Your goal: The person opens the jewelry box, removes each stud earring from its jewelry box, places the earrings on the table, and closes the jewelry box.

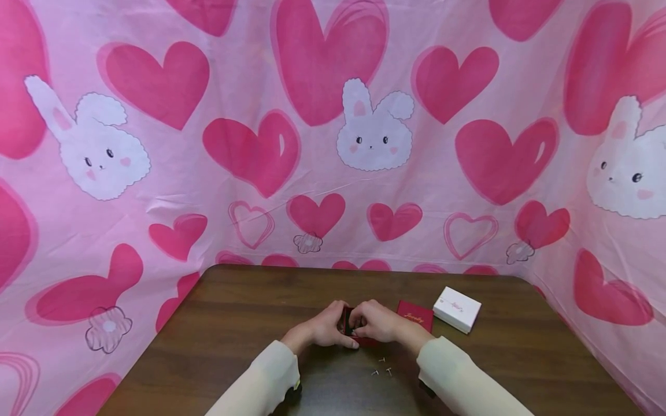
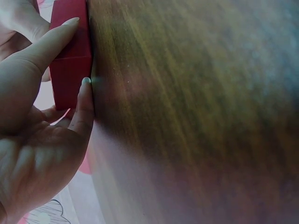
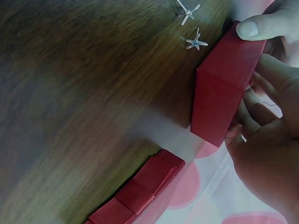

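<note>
My left hand (image 1: 330, 326) holds a red box (image 3: 219, 100) on the table, its thumb along the near side and its other fingers at the left end. The dark inside of the box (image 1: 347, 320) faces up. My right hand (image 1: 376, 320) bends its fingers down into the box from the right; their tips are hidden, so whether they pinch anything cannot be told. Close to the box, on my side, lie three small silvery pins (image 1: 382, 360); in the right wrist view two show starfish heads, one starfish (image 3: 196, 43) having a blue centre.
Just right of my right hand lies a red lid (image 1: 416, 315) with gold lettering and a ribbon trim (image 3: 135, 189). A white box (image 1: 458, 309) with pink print stands beyond it. The brown wooden table (image 1: 250, 294) meets a pink heart-patterned cloth (image 1: 250, 231) at its far edge.
</note>
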`<act>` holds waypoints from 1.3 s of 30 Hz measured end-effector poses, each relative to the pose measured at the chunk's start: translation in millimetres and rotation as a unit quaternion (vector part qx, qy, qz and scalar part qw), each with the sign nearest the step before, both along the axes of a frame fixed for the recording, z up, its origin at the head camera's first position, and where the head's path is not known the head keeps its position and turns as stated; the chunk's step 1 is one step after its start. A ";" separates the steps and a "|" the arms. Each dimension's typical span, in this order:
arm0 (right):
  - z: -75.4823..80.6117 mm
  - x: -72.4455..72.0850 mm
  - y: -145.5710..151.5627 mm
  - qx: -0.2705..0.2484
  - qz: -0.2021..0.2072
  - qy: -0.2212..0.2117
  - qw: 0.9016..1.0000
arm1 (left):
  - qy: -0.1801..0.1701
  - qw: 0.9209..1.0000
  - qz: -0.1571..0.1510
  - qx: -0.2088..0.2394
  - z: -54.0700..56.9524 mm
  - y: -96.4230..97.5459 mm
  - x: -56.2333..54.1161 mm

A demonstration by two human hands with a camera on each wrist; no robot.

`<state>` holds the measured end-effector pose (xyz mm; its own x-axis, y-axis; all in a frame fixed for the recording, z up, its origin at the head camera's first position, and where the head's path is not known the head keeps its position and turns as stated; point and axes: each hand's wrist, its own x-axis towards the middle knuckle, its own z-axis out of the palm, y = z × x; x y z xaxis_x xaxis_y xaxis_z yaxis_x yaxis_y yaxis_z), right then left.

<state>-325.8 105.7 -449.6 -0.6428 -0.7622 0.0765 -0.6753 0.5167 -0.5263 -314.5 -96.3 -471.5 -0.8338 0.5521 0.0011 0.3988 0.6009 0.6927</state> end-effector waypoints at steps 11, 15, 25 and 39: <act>0.7 1.0 -1.7 -0.001 -0.004 -0.002 1.000 | 0.008 1.000 0.005 0.000 -3.1 0.7 0.1; 0.8 1.1 -1.4 0.004 -0.006 0.000 1.000 | 0.006 1.000 0.007 0.000 -2.9 1.0 0.1; 2.7 1.1 -2.0 0.007 -0.013 -0.005 1.000 | 0.007 1.000 0.005 -0.004 -1.0 0.8 -0.8; -1.0 1.2 -0.8 0.000 -0.026 0.007 1.000 | 0.004 1.000 0.005 -0.006 -1.9 0.7 -1.2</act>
